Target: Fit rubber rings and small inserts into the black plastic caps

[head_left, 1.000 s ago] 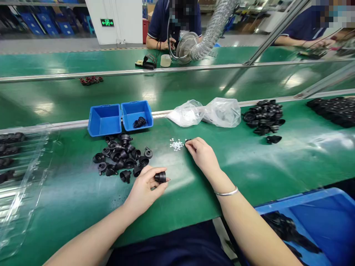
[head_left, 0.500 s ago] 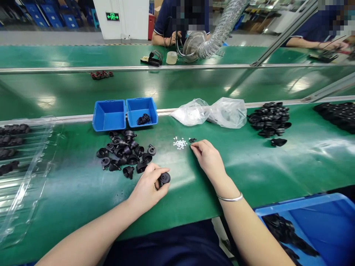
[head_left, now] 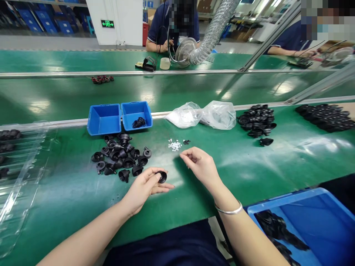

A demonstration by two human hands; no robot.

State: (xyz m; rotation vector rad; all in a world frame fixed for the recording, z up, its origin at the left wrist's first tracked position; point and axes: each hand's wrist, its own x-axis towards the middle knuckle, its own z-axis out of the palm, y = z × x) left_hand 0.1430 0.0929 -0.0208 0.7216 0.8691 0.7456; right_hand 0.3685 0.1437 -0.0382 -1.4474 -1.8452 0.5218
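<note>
My left hand holds a round black cap between thumb and fingers, its hollow side showing. My right hand is raised over the green table with thumb and forefinger pinched; whatever lies between the tips is too small to make out. Just beyond it lie a little heap of white pieces and a smaller cluster of tiny black pieces. A pile of black caps spreads out left of my hands.
Two blue bins stand behind the pile, one with black rings. Plastic bags lie at centre back. More black parts are at right, a blue crate at lower right, clear trays at left. A person sits across.
My right hand has drawn back from the small black pieces, toward me. In my left hand the black cap has turned so that its hollow side shows, and the fingers have spread.
</note>
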